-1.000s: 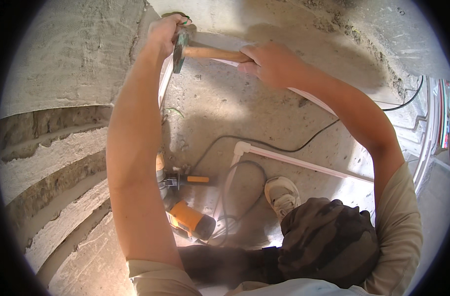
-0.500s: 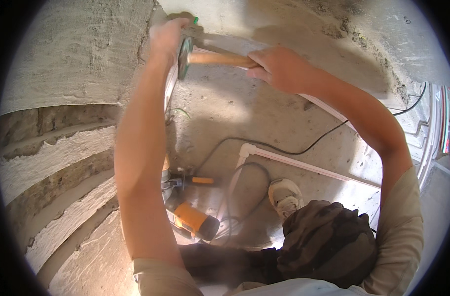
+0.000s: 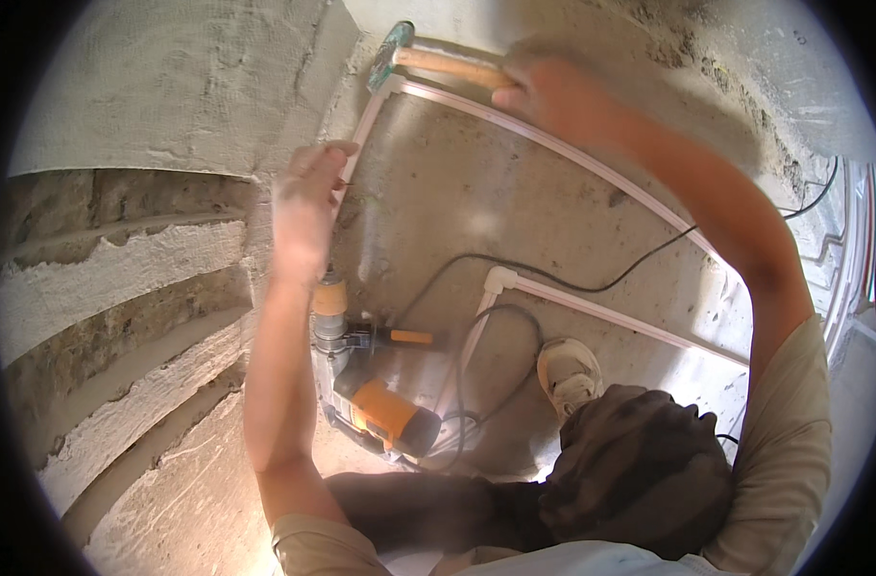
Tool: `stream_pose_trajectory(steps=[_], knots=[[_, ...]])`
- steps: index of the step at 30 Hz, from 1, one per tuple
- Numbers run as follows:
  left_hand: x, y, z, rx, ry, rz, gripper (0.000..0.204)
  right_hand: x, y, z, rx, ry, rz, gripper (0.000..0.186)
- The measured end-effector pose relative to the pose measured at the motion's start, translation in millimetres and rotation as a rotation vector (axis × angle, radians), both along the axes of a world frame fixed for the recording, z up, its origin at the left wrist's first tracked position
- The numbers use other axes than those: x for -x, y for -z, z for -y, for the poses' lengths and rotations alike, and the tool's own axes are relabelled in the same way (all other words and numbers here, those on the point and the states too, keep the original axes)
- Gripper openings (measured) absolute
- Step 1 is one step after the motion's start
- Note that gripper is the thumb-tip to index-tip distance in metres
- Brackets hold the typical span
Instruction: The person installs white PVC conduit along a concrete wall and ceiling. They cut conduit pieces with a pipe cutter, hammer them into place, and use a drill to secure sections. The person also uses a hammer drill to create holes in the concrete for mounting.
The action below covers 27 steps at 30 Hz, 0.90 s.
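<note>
My right hand [image 3: 553, 88], blurred, grips the wooden handle of a hammer [image 3: 448, 65]. Its teal, worn head is up by the far left corner elbow of a pale pinkish-white pipe [image 3: 496, 117]; whether they touch I cannot tell. Farther down the left run of that pipe, my left hand [image 3: 305, 197] is beside it with thumb and fingers drawn together. A thin dark sliver shows at those fingertips, too small to name.
An orange and grey corded power drill [image 3: 380, 408] lies near my left forearm. Its black cable [image 3: 553, 286] loops across the concrete floor. A second pale pipe with an elbow [image 3: 500, 278] lies nearer, by my shoe [image 3: 568, 374]. Rough ledges [image 3: 121, 278] rise at left.
My left hand has come down from the far corner to the left pipe run, bringing the elbow into view. The hammer has shifted up, its head now tilted near the corner.
</note>
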<state>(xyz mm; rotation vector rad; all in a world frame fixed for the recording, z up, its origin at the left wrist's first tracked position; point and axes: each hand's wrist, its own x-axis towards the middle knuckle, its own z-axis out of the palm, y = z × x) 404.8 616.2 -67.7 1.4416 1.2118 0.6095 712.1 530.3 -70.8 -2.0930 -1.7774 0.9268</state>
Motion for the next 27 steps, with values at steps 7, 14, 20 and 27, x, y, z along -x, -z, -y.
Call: stream_pose_trajectory(steps=[7,14,20,27], knots=[[3.6,6.1,33.4,0.017,0.081,-0.121,0.016,3.5,9.9,4.7,0.033,-0.066,0.052,0.050],[14.0,12.1,50.1,0.070,0.174,-0.197,0.013,6.6,21.0,7.9,0.039,-0.164,0.169,0.056],[21.5,20.9,56.9,0.206,0.155,-0.186,0.012,-5.4,40.2,6.2,-0.130,-0.128,0.164,0.056],[17.3,38.8,38.1,0.314,0.064,-0.056,0.014,-0.3,44.9,11.3,-0.068,-0.047,0.150,0.046]])
